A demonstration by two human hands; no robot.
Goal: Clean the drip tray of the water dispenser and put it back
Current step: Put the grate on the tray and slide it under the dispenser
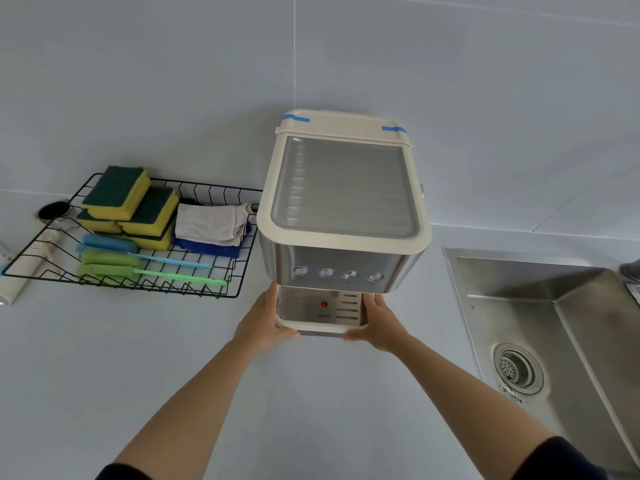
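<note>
My left hand and my right hand clasp the two sides of the drip tray, which sits at the foot of the water dispenser, under its front panel. On each hand the fingers lie pressed together and flat along the tray's side wall, while the thumb hooks round the tray's front corner; I hold the tray between my palms. The tray is a shallow cream plastic box with rounded corners, topped by a shiny metal plate cut with short slots, and a small red dot shows on that plate. Whether the tray is fully seated in the dispenser I cannot tell.

The dispenser has a brushed metal front with four round buttons and a cream plastic top with a ribbed clear lid. Two strips of blue tape cross its rear edge. It stands on a smooth pale counter.

To the left is a black wire rack holding spongy yellow-and-green scouring pads, a crumpled white cloth and long-handled foam brushes. To the right lies a steel sink with a round perforated drain.
</note>
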